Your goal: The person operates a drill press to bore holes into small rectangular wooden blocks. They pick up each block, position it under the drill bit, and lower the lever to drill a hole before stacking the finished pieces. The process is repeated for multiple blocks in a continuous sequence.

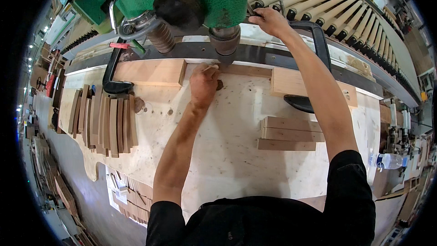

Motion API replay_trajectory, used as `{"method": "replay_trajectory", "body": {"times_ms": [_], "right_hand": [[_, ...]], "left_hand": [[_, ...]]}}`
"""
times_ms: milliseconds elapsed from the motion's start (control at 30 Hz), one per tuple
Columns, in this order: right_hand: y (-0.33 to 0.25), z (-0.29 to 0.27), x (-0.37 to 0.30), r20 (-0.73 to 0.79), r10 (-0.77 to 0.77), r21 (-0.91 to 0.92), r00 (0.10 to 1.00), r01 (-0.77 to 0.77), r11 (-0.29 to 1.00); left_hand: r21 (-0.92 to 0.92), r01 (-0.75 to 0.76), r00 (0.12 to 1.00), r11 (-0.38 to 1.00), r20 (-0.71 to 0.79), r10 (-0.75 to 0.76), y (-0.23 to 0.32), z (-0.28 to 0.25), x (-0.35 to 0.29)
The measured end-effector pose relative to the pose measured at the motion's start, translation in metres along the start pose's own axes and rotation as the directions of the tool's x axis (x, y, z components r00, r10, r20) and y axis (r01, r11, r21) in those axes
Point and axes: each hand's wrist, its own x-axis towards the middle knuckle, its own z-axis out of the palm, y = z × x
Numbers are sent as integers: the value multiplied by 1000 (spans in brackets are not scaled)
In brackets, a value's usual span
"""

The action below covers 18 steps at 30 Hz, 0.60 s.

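A green drill press [227,7] stands over the board, its chuck [224,41] pointing down at a narrow wooden strip [248,70]. This strip lies along the dark fence [255,53], between a left wood block [150,73] and a right wood block [289,82]. My left hand [204,83] is closed at the strip's left end, right beside the chuck, and hides that end. Up at the right side of the machine, my right hand [271,22] is closed around a lever, mostly hidden by the fingers. The drill tip cannot be made out.
Black clamps grip at the left [111,73] and right [322,45]. A row of wooden strips [102,123] lies on the board's left, with a small stack of strips [291,133] on its right. Behind is a rack of pale rods [337,4]. A plastic bottle [390,161] lies far right.
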Motion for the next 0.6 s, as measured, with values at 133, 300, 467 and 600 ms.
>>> {"method": "replay_trajectory", "body": {"times_ms": [133, 300, 467, 600], "right_hand": [[-3, 25, 20, -89, -30, 46, 996, 34, 998], [1, 25, 8, -172, -18, 30, 985, 24, 999], [3, -49, -42, -136, 28, -80, 990, -39, 996], [61, -154, -74, -523, -88, -117, 848, 31, 993]], "left_hand": [[-22, 30, 998, 999, 54, -29, 1, 5, 3], [-52, 75, 990, 996, 126, -68, 7, 8, 6], [-12, 28, 989, 1000, 148, -26, -37, 6, -9], [153, -119, 928, 981, 368, 55, -14, 7, 2]]}}
